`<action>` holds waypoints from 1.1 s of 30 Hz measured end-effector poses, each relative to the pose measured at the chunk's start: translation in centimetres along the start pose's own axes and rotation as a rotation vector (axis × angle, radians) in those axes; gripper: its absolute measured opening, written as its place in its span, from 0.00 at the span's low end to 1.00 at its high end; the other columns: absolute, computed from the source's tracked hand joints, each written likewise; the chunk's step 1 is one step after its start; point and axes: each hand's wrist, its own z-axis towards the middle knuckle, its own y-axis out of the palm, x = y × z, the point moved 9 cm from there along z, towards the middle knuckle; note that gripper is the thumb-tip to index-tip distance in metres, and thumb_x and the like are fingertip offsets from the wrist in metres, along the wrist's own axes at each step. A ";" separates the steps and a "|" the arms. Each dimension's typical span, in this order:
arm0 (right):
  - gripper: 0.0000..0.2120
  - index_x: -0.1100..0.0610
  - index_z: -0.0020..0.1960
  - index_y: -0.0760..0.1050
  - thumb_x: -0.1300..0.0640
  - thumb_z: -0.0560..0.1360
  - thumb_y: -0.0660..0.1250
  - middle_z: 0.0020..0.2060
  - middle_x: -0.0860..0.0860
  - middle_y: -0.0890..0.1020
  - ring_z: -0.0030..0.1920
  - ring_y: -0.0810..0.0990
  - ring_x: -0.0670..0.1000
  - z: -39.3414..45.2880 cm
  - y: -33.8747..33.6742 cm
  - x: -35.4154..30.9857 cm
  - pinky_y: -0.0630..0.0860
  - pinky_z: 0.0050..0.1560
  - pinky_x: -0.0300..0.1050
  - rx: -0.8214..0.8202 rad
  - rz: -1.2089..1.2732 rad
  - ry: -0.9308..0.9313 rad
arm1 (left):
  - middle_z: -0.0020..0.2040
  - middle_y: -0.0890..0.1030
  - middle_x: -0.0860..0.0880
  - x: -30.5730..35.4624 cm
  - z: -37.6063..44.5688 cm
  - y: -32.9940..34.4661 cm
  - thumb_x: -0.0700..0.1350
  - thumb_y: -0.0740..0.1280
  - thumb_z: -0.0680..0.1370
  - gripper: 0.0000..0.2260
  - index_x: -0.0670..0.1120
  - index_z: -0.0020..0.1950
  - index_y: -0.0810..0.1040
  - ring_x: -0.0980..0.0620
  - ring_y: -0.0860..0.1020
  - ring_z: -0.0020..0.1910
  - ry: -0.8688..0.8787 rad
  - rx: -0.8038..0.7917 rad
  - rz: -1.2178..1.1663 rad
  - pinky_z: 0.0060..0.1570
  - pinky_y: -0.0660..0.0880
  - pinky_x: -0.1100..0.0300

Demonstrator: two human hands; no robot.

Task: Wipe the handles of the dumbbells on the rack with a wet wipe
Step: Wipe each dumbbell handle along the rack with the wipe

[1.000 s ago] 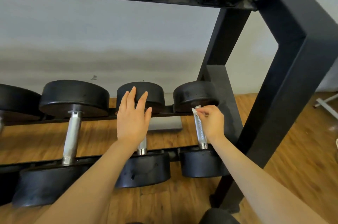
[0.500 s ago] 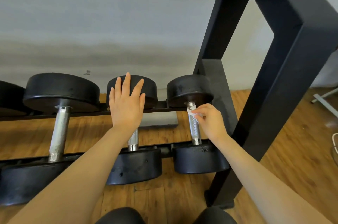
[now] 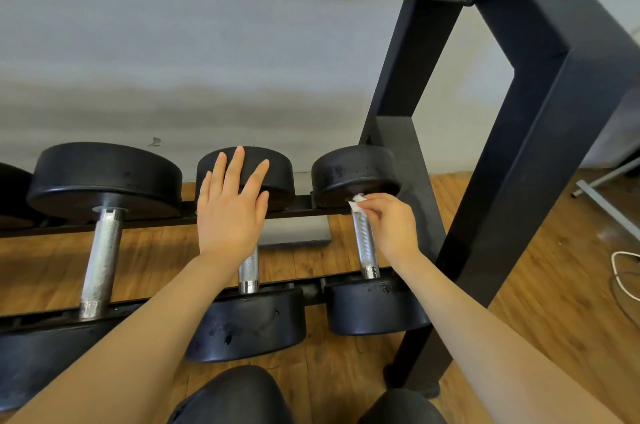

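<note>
1. Since half a second ago my right hand [image 3: 391,223] has stayed at the far end of the rightmost handle [image 3: 363,243], and the wipe [image 3: 357,201] sits a touch closer to the far weight head [image 3: 355,174]; my left hand [image 3: 230,212] has barely shifted.
2. My right hand pinches the wipe between thumb and fingertips, curled against the top of the handle where it meets the head. Only a small white corner of the wipe shows; the rest is hidden under my fingers.
3. My left hand is spread flat, fingers straight, over the middle dumbbell [image 3: 247,271], fingertips against its far head. It holds nothing. I cannot tell how hard it presses.
4. I judge that I am at one end of a stroke on this handle, with most of the knurled steel below my fingers not yet covered in this pass.
5. Risks from here:
   - The wipe is bunched small, so it may touch only one side of the bar and leave the underside unwiped.
   - Knurling could snag and tear the thin wipe if I drag it hard.
   - The dumbbell rests loose on the rack [image 3: 540,133] rails; a sideways push could roll it.
   - The big dumbbell [image 3: 102,250] on the left looks untouched by either hand, and I could skip it.
</note>
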 end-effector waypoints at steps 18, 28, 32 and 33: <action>0.09 0.59 0.55 0.82 0.63 0.76 0.67 0.52 0.50 0.80 0.52 0.78 0.47 0.2 -0.2 0.6 0.71 0.55 0.29 -0.060 0.034 -0.202 | 0.76 0.65 0.40 0.1 -0.2 0.1 0.46 0.66 0.79 0.23 0.48 0.74 0.69 0.37 0.60 0.76 0.038 0.092 0.035 0.72 0.57 0.41; 0.12 0.58 0.58 0.81 0.65 0.75 0.70 0.51 0.51 0.83 0.52 0.81 0.48 0.3 -1.1 0.3 0.78 0.57 0.43 0.032 0.070 -0.218 | 0.76 0.65 0.39 0.1 -0.1 0.3 0.44 0.70 0.76 0.26 0.49 0.74 0.69 0.35 0.61 0.75 0.059 0.098 0.078 0.71 0.59 0.39; 0.11 0.59 0.55 0.82 0.67 0.74 0.70 0.50 0.50 0.81 0.50 0.79 0.48 0.2 -0.6 0.1 0.77 0.54 0.40 -0.010 0.052 -0.289 | 0.76 0.65 0.39 0.2 -0.1 0.2 0.43 0.70 0.76 0.27 0.48 0.74 0.69 0.35 0.61 0.75 0.066 0.111 0.077 0.71 0.59 0.39; 0.11 0.59 0.55 0.82 0.67 0.74 0.70 0.50 0.49 0.80 0.51 0.79 0.47 0.1 -0.6 0.2 0.76 0.55 0.37 -0.022 0.049 -0.285 | 0.76 0.65 0.38 0.2 -0.1 0.1 0.43 0.71 0.76 0.27 0.48 0.74 0.70 0.34 0.61 0.75 0.069 0.114 0.076 0.71 0.60 0.38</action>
